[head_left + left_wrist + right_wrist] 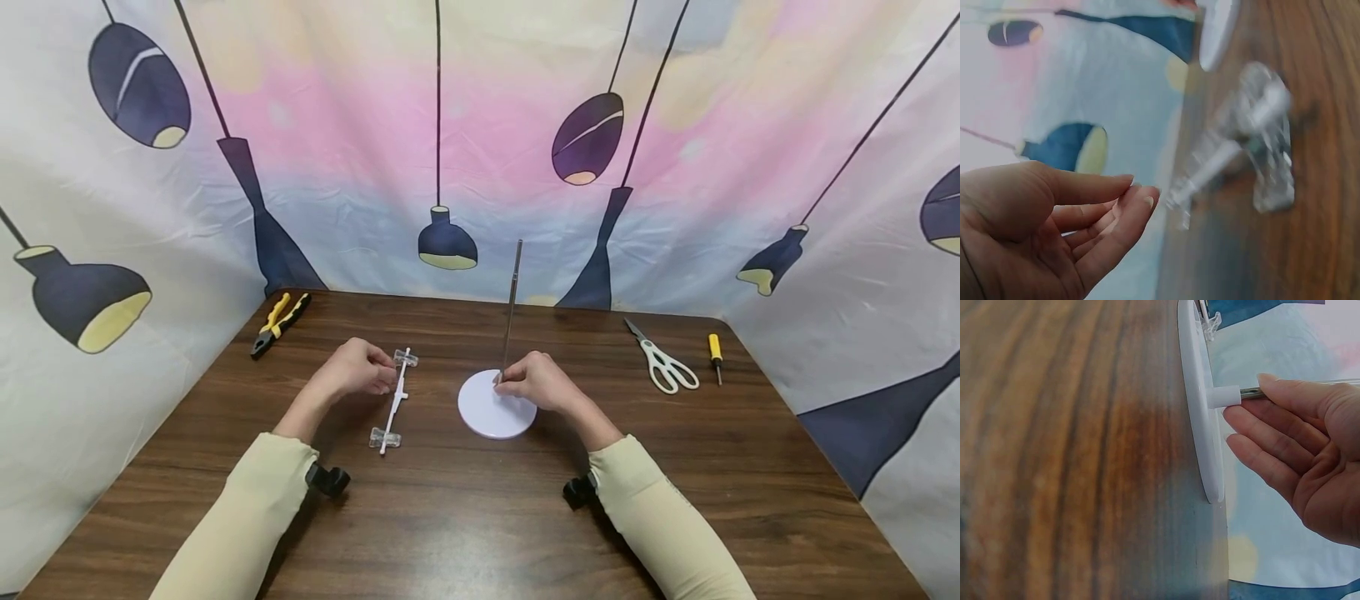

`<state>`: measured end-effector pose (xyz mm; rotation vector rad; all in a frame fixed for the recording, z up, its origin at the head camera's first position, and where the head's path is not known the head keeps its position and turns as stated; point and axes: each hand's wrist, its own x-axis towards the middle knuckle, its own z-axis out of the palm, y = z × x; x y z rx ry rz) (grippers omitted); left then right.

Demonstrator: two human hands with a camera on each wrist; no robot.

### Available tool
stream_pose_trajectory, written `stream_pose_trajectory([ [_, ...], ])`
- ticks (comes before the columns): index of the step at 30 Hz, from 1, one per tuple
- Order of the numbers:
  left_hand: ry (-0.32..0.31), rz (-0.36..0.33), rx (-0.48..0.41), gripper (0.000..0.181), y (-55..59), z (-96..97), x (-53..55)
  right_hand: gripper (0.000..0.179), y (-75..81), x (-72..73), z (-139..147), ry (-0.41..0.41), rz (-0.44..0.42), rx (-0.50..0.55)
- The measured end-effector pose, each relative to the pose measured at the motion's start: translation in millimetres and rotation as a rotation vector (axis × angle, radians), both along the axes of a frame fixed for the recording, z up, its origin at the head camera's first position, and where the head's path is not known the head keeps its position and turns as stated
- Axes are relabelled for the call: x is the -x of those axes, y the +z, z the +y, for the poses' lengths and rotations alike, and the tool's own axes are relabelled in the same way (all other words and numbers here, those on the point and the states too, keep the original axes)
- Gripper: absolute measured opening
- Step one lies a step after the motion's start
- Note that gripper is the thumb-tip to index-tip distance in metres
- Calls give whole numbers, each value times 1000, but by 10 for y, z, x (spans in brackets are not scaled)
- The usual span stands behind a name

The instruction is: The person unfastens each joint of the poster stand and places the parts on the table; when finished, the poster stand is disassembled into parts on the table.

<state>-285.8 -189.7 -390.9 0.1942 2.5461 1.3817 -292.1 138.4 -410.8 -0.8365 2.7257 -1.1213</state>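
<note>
A round white base (489, 415) lies flat on the table, a thin metal rod (512, 296) standing up from its short white socket (1225, 397). My right hand (546, 383) pinches the rod low down, just above that socket, between thumb and fingers. To the left lies a white bar (397, 403) with a clear plastic piece (385, 439) near each end. My left hand (358, 368) hovers beside the bar's far half, fingers bent and thumb tip close to them. Nothing shows between those fingertips in the left wrist view, where the bar looks blurred.
Yellow-and-black pliers (279, 325) lie at the table's back left. White-handled scissors (663, 358) and a yellow screwdriver (716, 357) are at the back right. A printed cloth (360, 242) hangs behind the wooden table (450, 508).
</note>
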Motion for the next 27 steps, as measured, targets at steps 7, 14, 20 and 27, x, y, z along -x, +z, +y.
stream_pose_trajectory([
  [7, -184, 252, 244, 22, 194, 258, -166, 7, -16, -11, -6, 2, 11, 2],
  [14, -272, 447, 363, 29, 284, 535, -352, 6, -2, -8, -11, 1, 4, 6],
  [20, -392, 603, 555, 39, 245, 711, -421, 6, 23, 7, -4, 0, -5, -10],
  [27, -441, 596, 656, 47, 115, 904, -474, 7, 13, 0, -3, 7, 12, -20],
])
